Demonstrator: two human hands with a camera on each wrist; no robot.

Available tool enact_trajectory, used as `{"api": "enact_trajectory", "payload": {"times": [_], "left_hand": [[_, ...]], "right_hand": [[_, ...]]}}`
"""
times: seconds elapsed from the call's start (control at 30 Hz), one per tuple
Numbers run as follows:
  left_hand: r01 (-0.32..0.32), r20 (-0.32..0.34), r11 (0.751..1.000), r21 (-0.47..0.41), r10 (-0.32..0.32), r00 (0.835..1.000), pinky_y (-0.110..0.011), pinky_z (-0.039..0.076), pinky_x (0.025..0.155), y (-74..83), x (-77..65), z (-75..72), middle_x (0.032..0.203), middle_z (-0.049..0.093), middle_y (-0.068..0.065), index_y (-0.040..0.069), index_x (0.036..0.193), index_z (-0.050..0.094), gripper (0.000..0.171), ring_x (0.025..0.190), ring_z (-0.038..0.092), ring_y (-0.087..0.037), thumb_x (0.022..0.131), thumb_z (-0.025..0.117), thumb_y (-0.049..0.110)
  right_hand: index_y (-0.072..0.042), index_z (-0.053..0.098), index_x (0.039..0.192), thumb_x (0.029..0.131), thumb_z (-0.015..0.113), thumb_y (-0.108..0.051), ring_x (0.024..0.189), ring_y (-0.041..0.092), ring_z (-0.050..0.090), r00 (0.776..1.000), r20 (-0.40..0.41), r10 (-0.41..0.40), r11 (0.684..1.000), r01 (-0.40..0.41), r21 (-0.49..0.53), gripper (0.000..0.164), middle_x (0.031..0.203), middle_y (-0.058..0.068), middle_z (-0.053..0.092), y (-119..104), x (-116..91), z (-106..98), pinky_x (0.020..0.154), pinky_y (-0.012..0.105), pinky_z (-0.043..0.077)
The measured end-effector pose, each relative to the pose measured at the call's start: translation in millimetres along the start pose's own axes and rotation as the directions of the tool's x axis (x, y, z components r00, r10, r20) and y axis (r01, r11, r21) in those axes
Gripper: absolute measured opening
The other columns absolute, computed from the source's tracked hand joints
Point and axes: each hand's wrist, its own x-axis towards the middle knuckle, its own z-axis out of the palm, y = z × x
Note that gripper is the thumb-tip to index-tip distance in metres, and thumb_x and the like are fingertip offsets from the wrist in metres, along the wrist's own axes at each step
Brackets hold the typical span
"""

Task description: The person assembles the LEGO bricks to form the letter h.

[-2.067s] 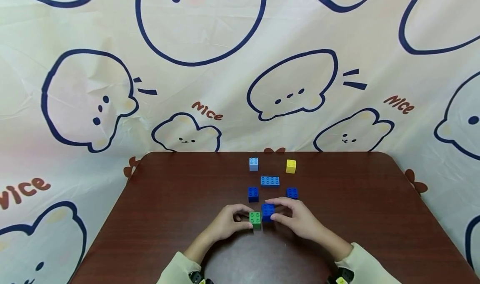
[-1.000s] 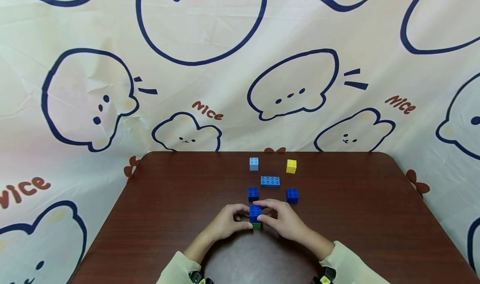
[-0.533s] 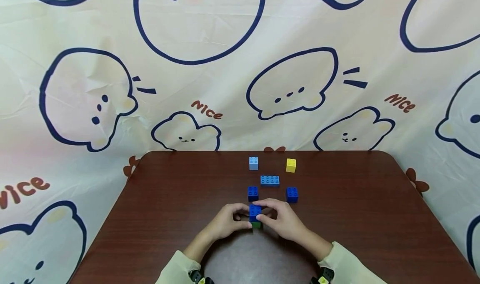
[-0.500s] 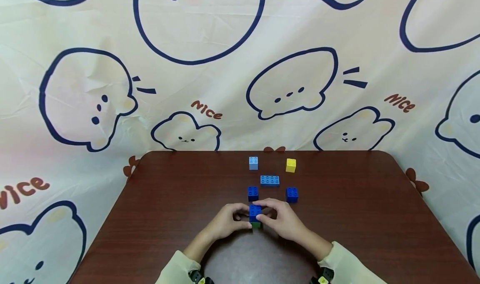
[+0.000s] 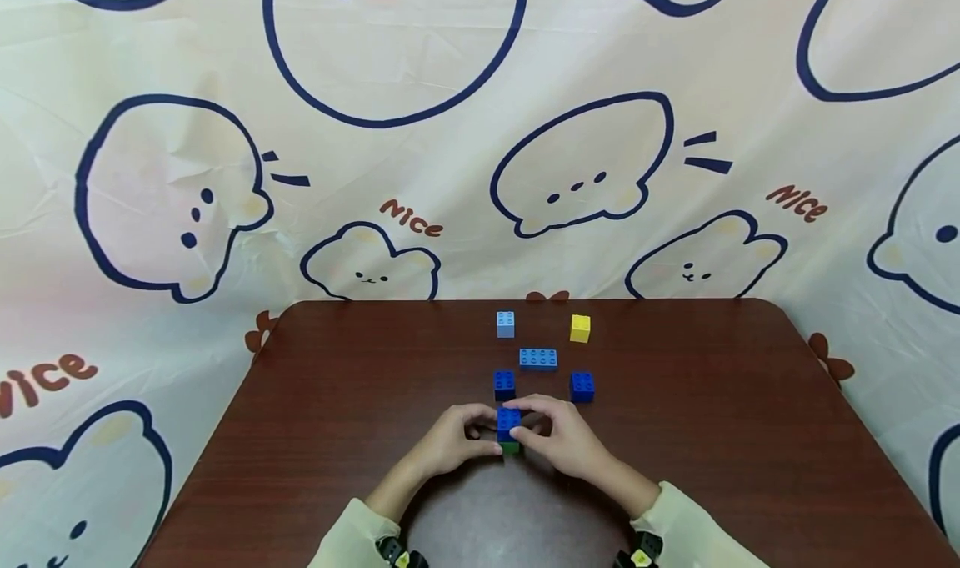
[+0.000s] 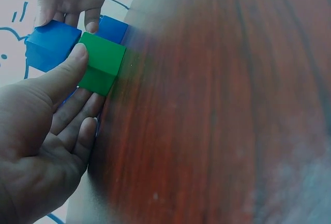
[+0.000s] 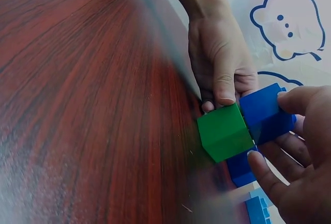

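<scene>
My left hand (image 5: 450,440) pinches a green toy building brick (image 6: 103,61) low over the table, thumb on its near side. On top of that brick sits a dark blue brick (image 5: 508,422), covering its studs, with a thin seam between the two in the right wrist view. Thumb and fingers of my right hand (image 5: 558,436) grip the blue brick from the right. Only a strip of green shows below the blue in the head view. Just behind the stacked pair stands another dark blue brick (image 7: 242,168).
Farther back on the brown table (image 5: 337,384) lie a long blue brick (image 5: 538,359), a light blue brick (image 5: 506,324) and a yellow brick (image 5: 580,329). One more dark blue brick (image 5: 582,387) stands to the right, beyond my right hand. A patterned cloth (image 5: 465,159) hangs behind the table.
My right hand has moved left, taking the dark blue brick from beside the green one to on top of it. Over the last second both hands have stayed nearly still.
</scene>
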Motion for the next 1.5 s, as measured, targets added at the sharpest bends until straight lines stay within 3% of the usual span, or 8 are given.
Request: {"api": "enact_trajectory", "payload": {"times": [0.4, 1.03, 1.3, 1.5], "left_hand": [[0.001, -0.003, 1.000, 0.013, -0.001, 1.000, -0.038, 0.056, 0.085, 1.1, 1.2, -1.0, 0.111, 0.072, -0.004, 0.008, 0.116, 0.072, 0.027, 0.102, 0.066, -0.025, 0.090, 0.080, 0.011], [-0.014, 0.002, 1.000, 0.009, 0.014, 1.000, -0.037, 0.056, 0.086, 1.1, -0.8, -1.5, 0.112, 0.072, -0.003, 0.010, 0.118, 0.072, 0.029, 0.102, 0.066, -0.024, 0.090, 0.080, 0.015], [-0.004, 0.015, 1.000, -0.007, 0.004, 1.000, -0.035, 0.055, 0.085, 1.9, -0.8, -2.8, 0.113, 0.072, -0.003, 0.008, 0.119, 0.071, 0.031, 0.102, 0.067, -0.024, 0.090, 0.080, 0.015], [-0.010, 0.018, 1.000, -0.011, 0.011, 1.000, -0.034, 0.056, 0.084, 3.7, -0.5, -2.3, 0.112, 0.072, -0.004, 0.007, 0.119, 0.071, 0.030, 0.100, 0.069, -0.024, 0.091, 0.079, 0.014]], "right_hand": [[-0.016, 0.070, 0.127, 0.096, 0.074, -0.018, 0.084, 0.011, 0.066, 1.000, 0.009, 0.020, 1.000, -0.020, 0.006, 0.031, 0.122, 0.000, 0.069, 2.3, 2.1, -1.4, 0.069, 0.029, 0.058], [-0.015, 0.070, 0.128, 0.096, 0.073, -0.019, 0.091, 0.013, 0.068, 1.000, -0.006, 0.008, 1.000, -0.008, -0.027, 0.032, 0.117, -0.003, 0.069, -3.5, 0.5, 3.7, 0.071, 0.029, 0.059], [-0.007, 0.067, 0.133, 0.097, 0.072, -0.018, 0.096, 0.015, 0.069, 1.000, 0.000, -0.005, 1.000, 0.005, -0.009, 0.038, 0.121, 0.003, 0.069, -2.2, -1.4, 4.9, 0.074, 0.028, 0.059], [-0.006, 0.063, 0.139, 0.098, 0.071, -0.016, 0.100, 0.015, 0.070, 1.000, -0.007, -0.010, 1.000, 0.010, -0.017, 0.043, 0.123, 0.004, 0.068, 0.2, -4.8, 4.1, 0.077, 0.027, 0.059]]}}
